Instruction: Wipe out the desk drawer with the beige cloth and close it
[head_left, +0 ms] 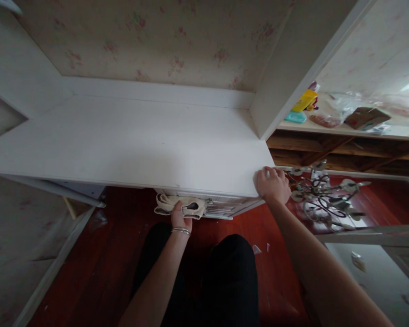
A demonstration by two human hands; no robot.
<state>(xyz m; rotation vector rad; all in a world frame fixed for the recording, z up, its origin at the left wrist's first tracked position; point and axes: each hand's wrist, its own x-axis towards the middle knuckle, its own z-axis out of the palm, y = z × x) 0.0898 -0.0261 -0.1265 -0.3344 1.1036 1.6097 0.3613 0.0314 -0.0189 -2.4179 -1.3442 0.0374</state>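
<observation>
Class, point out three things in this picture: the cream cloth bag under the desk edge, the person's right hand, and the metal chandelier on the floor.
cream cloth bag (167, 204), head view, on its folded left part.
right hand (272, 184), head view, on its back.
metal chandelier (322, 195), head view, on its curled arms.
</observation>
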